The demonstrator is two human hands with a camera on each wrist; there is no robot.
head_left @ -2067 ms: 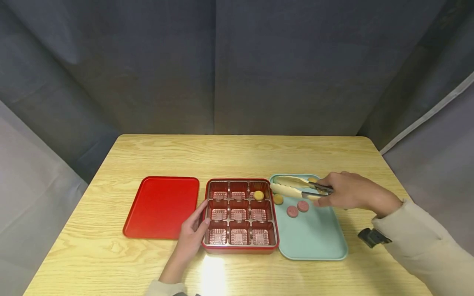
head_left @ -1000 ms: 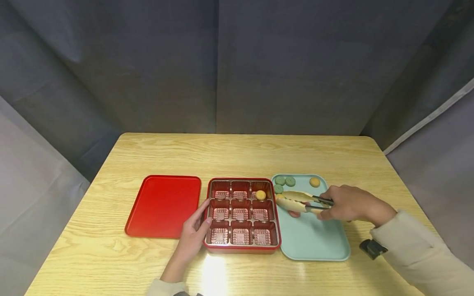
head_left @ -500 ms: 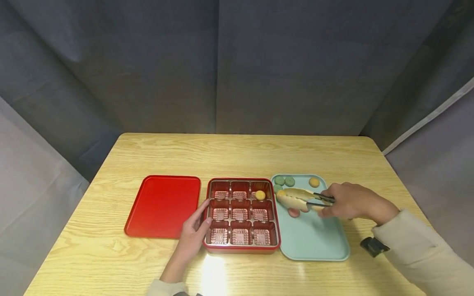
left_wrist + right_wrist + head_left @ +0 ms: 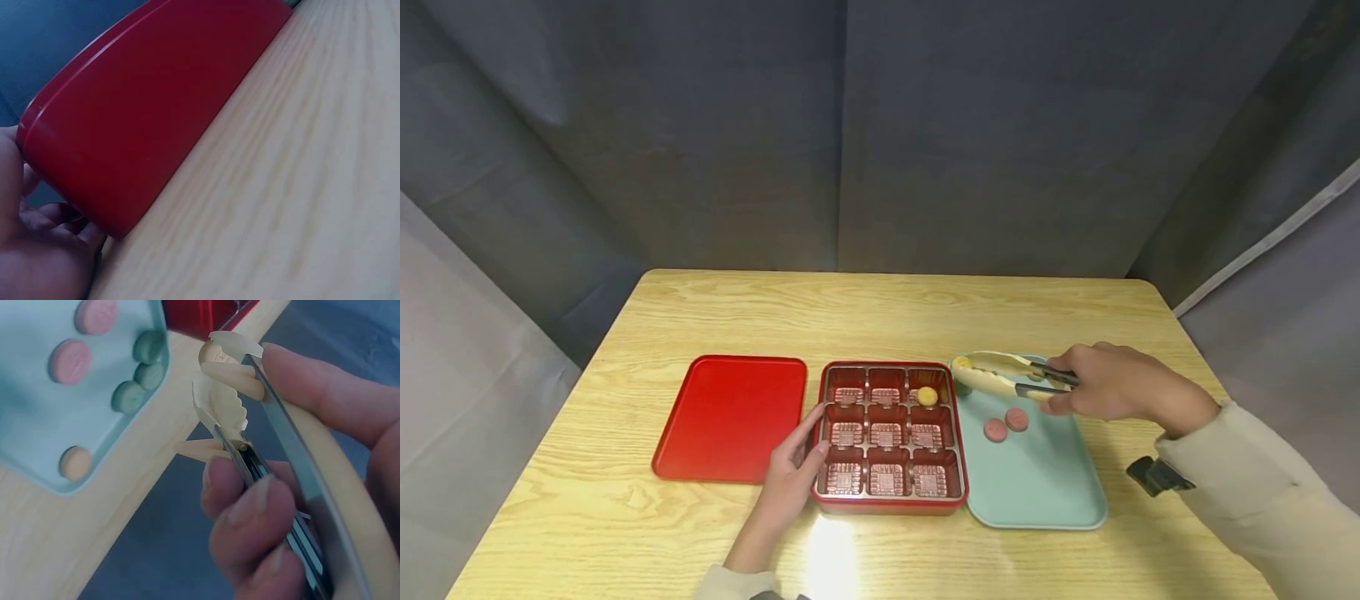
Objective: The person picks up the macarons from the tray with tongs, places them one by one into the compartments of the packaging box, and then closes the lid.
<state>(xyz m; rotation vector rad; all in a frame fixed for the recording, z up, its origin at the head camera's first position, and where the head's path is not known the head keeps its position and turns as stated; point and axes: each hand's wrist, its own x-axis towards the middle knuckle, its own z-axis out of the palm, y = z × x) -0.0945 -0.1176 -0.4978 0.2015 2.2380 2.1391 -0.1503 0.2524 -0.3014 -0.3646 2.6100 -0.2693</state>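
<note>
In the head view my right hand (image 4: 1105, 382) grips a pair of tongs (image 4: 988, 382) with cream scalloped tips and metal arms. The tips hold a yellow macaron (image 4: 962, 364) above the far-left corner of the mint tray (image 4: 1037, 492). In the right wrist view the same macaron (image 4: 210, 354) sits between the tips, apart from the tray. My left hand (image 4: 790, 471) rests against the left wall of a red box (image 4: 891, 507), its fingers mostly straight. The box has a nine-compartment insert; another yellow macaron (image 4: 927, 397) lies in the far-right compartment.
Two pink macarons (image 4: 1006, 423) lie on the mint tray. Several green macarons (image 4: 139, 378) and one more yellow macaron (image 4: 75, 463) show there in the right wrist view. A flat red lid (image 4: 730, 421) lies left of the box. Dark curtains (image 4: 880, 150) hang behind the table.
The tongs first went down onto the tray and closed on a yellow macaron. Since then my right hand has raised them with it, uncovering the pink macarons. My left hand stays put.
</note>
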